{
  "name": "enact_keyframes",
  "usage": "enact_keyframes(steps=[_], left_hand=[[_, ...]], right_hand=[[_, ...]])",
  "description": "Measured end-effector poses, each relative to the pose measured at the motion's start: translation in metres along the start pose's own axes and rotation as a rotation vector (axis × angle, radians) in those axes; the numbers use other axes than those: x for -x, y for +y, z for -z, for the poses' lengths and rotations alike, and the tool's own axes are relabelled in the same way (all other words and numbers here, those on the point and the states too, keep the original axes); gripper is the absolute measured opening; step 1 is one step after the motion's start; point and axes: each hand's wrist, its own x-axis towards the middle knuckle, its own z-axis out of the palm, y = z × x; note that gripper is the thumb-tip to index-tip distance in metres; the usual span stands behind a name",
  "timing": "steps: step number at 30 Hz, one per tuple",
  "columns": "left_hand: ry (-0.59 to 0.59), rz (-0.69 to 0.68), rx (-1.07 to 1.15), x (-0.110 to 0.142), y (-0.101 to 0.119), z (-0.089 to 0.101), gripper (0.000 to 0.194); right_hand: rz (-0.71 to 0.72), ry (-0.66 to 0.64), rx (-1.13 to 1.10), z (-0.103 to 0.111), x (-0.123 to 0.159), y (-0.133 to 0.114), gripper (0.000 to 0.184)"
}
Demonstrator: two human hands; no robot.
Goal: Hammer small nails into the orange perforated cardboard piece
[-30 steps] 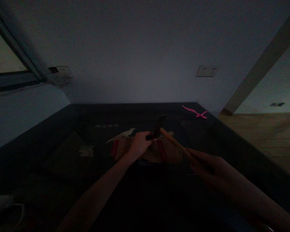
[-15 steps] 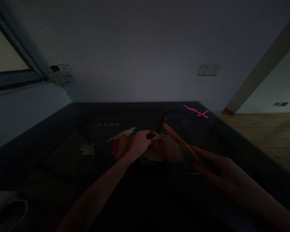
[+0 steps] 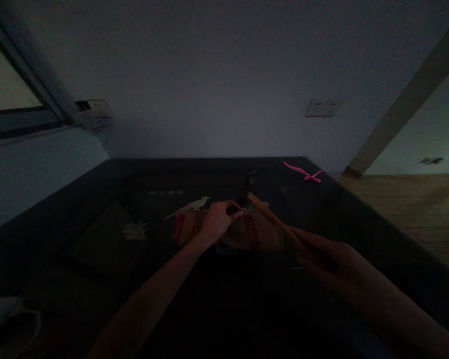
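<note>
My right hand (image 3: pixel 329 259) is wrapped round the wooden handle of a hammer (image 3: pixel 271 215). The dark hammer head is up and to the left, close by the fingertips of my left hand (image 3: pixel 222 217). That hand's thumb and forefinger are pinched together at the far edge of a tan patterned piece with red bands (image 3: pixel 264 232), which looks like cloth or matting. Whatever is in the pinch is too small and dark to make out. My left wrist and hand cover part of the tan piece.
A dark tabletop (image 3: pixel 209 172) bears pale lettering and a light bird shape (image 3: pixel 196 204). At its back right lies a pink ribbon (image 3: pixel 307 174). A white object with a looped cord (image 3: pixel 37 319) is at the near left. Wall sockets (image 3: pixel 322 107) are behind the table.
The hammer and my right hand have shifted slightly left, bringing the head nearer my left fingertips. My left hand has stayed at the far edge of the tan piece.
</note>
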Motion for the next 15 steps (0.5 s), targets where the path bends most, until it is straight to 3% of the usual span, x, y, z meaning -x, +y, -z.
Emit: enact_keyframes(steps=[15], left_hand=[[-0.030, -0.028, 0.010, -0.0007, -0.0059, -0.0012, 0.012]], right_hand=[[-0.046, -0.021, 0.027, 0.0034, 0.0016, 0.0011, 0.046]])
